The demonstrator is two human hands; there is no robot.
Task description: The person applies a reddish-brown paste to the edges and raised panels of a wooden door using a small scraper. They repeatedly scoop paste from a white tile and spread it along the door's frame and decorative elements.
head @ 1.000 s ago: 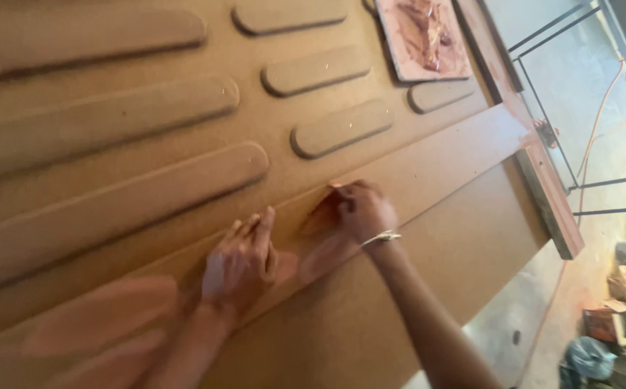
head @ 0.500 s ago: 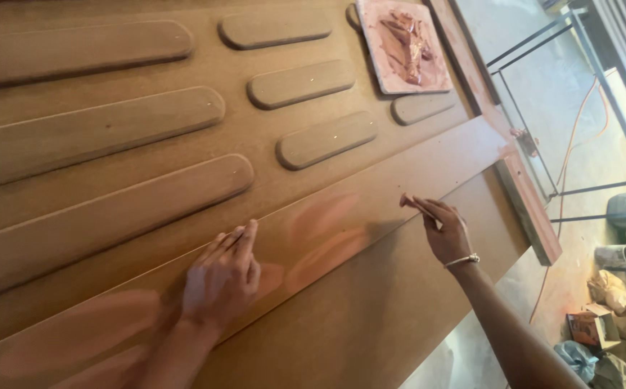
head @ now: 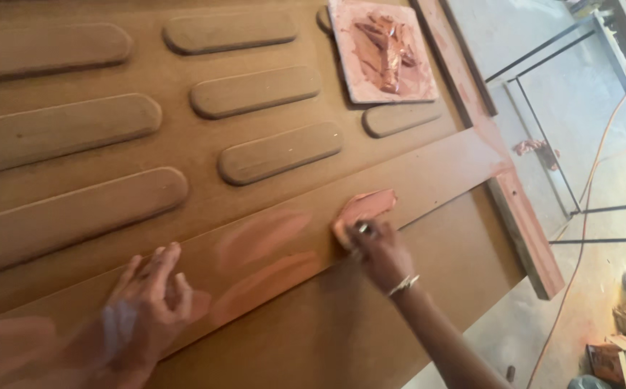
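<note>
- Filler, a fresh reddish-pink smear (head: pixel 365 207), now sits on the raised flat rail (head: pixel 442 169) of the brown door panel (head: pixel 327 338), just above the right hand (head: pixel 379 253); half a second ago that spot was bare board.
- Right hand: it has come back leftward along the rail from where it was, and its fingers are pinched closed around a small spreading tool (head: pixel 361 232) whose tip touches the lower end of the smear. What kind of blade it is cannot be told; it is mostly hidden by the fingers. A thin bracelet circles the wrist.
- Left hand (head: pixel 147 306): it rests flat and spread on the same rail, well apart from the right, holding nothing; it has barely shifted and seems to steady the panel.
- Between the two hands lie two paler, thinned-out pink patches (head: pixel 262 234), already wiped into the surface. Judging from this, the new dab marks the next stretch of rail being filled, with work progressing toward the panel's right end.
- Supply: a square board (head: pixel 428 90) heaped with the same reddish paste (head: pixel 385 50) lies on the panel's upper right, near the raised oblong mouldings (head: pixel 280 153).
- Beyond the edge: concrete floor (head: pixel 579 122), a metal frame, an orange cable.
</note>
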